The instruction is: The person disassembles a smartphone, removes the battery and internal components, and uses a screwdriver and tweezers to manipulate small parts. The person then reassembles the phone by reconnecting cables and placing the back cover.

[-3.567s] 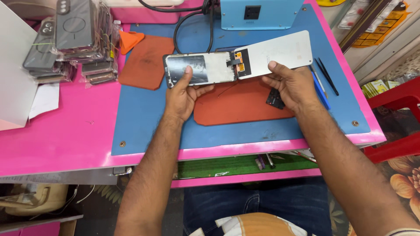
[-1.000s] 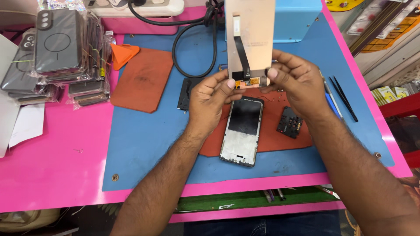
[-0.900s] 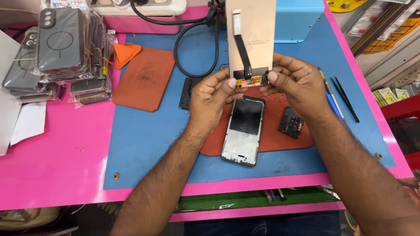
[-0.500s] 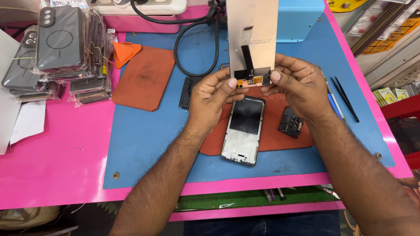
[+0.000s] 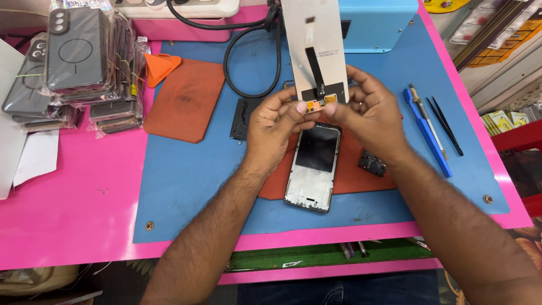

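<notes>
Left hand (image 5: 275,125) and right hand (image 5: 370,113) pinch screen panel (image 5: 314,45) upright by its bottom edge, above phone frame (image 5: 313,169) on orange mat (image 5: 355,175).

bare forearms, ring on right hand (image 5: 370,116), dark trousers

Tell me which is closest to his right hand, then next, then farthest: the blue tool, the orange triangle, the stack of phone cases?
From the right hand:
1. Blue tool, just to its right.
2. Orange triangle, far left, beside the mat.
3. Phone cases, farthest, at the table's left edge.
</notes>
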